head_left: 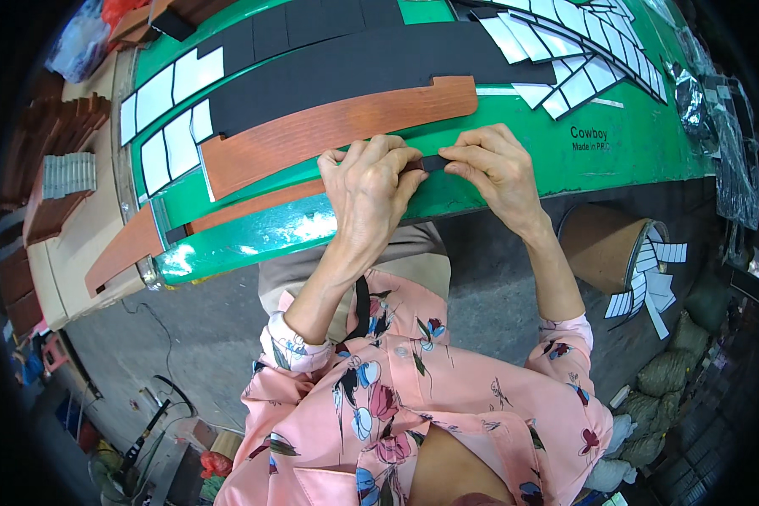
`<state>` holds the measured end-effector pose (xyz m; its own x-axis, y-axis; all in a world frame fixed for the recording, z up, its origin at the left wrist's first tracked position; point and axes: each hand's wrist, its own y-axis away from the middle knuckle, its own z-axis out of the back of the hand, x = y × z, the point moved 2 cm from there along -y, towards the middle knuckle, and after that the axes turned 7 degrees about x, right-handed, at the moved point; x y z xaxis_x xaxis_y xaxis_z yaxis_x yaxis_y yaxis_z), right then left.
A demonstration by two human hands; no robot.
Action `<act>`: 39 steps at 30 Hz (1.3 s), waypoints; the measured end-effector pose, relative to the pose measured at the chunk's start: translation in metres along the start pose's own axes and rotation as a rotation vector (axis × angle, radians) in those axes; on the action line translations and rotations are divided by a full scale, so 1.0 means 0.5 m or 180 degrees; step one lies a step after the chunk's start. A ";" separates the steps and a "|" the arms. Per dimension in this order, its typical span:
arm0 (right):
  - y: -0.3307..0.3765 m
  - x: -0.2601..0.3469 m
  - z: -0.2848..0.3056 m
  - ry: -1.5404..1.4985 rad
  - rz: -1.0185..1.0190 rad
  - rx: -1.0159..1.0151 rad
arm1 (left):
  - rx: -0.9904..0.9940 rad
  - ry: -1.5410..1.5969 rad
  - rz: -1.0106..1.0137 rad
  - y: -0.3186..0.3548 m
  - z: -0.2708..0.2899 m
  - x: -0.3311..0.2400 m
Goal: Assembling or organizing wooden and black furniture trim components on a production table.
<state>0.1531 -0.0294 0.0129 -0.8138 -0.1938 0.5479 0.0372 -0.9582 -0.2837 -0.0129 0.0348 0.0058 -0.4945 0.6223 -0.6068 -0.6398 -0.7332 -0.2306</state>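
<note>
My left hand (367, 181) is closed around the right end of a long reddish-brown wooden slat (257, 205), which lies along the near edge of the green table (523, 135). A short black foam-like strip (433, 163) bridges the gap between my hands at that end. Its right end is pinched between the thumb and fingers of my right hand (497, 169); the left end meets my left fingertips. Just beyond my hands lies a wider brown wooden board (337, 126) with a notched end. Whether the strip is stuck to the slat is hidden by my fingers.
Black sheets (354, 80) with white-backed strips lie behind the board. More white-backed pieces (599, 76) are heaped at the far right. Below the table's right side stands a brown bin (594, 244) with white strips over its rim. Stacked brown wood (67, 160) sits at left.
</note>
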 end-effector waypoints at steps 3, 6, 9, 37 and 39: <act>-0.001 0.000 -0.001 0.0008 0.0059 -0.0009 | 0.0002 0.0025 -0.0015 0.001 0.001 0.000; -0.001 0.002 0.002 -0.0054 0.0016 0.0059 | -0.0002 0.0012 -0.0070 0.002 0.000 0.000; 0.003 -0.001 0.000 -0.0117 -0.0030 0.0025 | 0.0082 0.0078 -0.0093 0.001 0.003 -0.003; 0.051 0.036 -0.022 0.0835 0.0047 -0.0289 | -0.0057 -0.0792 -0.1191 0.012 -0.025 0.002; 0.048 0.049 -0.023 0.1035 0.0074 -0.0298 | -0.0123 -0.0849 -0.1110 0.017 -0.021 0.004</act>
<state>0.1273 -0.0547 0.0105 -0.9563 -0.1236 0.2652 0.0166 -0.9279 -0.3725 -0.0130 0.0268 -0.0054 -0.3908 0.8796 -0.2712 -0.7754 -0.4734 -0.4180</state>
